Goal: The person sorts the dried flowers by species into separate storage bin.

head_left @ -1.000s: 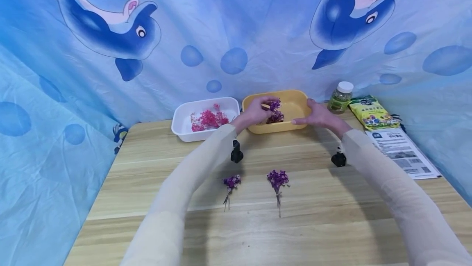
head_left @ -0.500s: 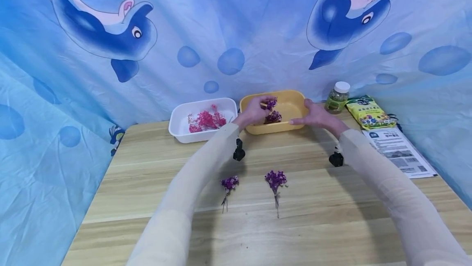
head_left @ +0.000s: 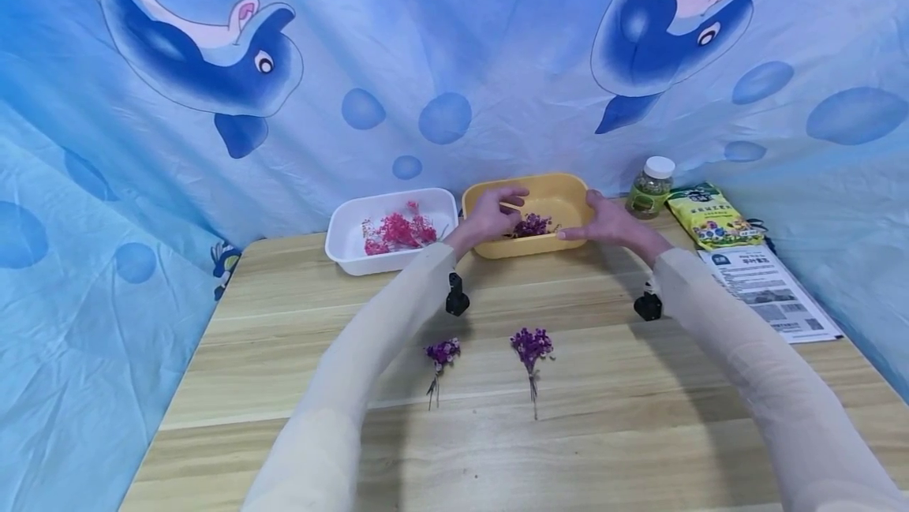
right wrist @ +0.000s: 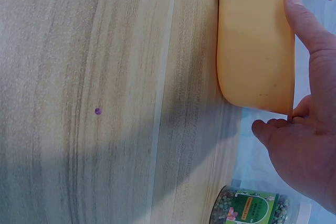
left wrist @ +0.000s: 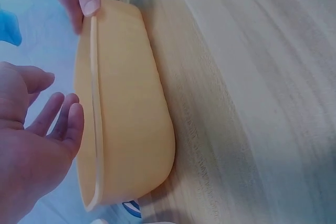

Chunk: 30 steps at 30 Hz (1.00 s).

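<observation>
My left hand (head_left: 491,214) hovers over the left part of a yellow plastic tub (head_left: 571,216). Its fingers look relaxed and hold nothing in the left wrist view, apart from the tub's rim. Inside the tub lies a bunch of purple dried flowers (head_left: 533,226), partly hidden by that hand. At the tub's right end my right hand (right wrist: 310,150) grips the rim, thumb on the front edge and other fingers around the corner. Two small bunches lie on the table: a left purple bunch (head_left: 443,352) and a right purple bunch (head_left: 531,348), stems toward me.
A white tub (head_left: 341,240) holding pink dried flowers (head_left: 401,229) stands left of the yellow one. To the right are a lidded jar (head_left: 649,187), a yellow packet (head_left: 713,216) and a printed sheet (head_left: 774,291). A blue curtain (head_left: 490,31) hangs behind the table.
The purple bunch that my left hand held upright now lies in the yellow tub; the left fingers have let it go. My right hand keeps its grip on the tub.
</observation>
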{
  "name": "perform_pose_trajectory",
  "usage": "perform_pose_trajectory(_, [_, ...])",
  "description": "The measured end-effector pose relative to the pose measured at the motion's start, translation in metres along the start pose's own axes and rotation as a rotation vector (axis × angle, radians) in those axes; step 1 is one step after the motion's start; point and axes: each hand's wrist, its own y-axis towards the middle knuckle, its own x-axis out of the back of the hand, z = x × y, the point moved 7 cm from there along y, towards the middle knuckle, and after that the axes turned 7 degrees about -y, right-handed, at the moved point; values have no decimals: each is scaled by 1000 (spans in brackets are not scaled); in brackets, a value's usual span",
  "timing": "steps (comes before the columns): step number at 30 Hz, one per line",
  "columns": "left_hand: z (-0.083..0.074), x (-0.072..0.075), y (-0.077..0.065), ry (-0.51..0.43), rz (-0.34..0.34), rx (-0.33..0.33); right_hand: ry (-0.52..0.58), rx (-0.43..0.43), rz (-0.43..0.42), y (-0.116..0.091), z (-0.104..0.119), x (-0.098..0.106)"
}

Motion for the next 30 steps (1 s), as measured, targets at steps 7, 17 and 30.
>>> perform_pose_trajectory(7, [-5, 3, -25, -54, -1, -82, -1, 5, 4, 2, -1, -2])
perform_pose_trajectory(17, [-4, 18, -111, -82, -35, -101, 10, 17, 15, -1, 0, 0])
perform_pose_trajectory(30, [31, 23, -208, -87, -175, -10, 0, 20, 24, -1, 2, -1])
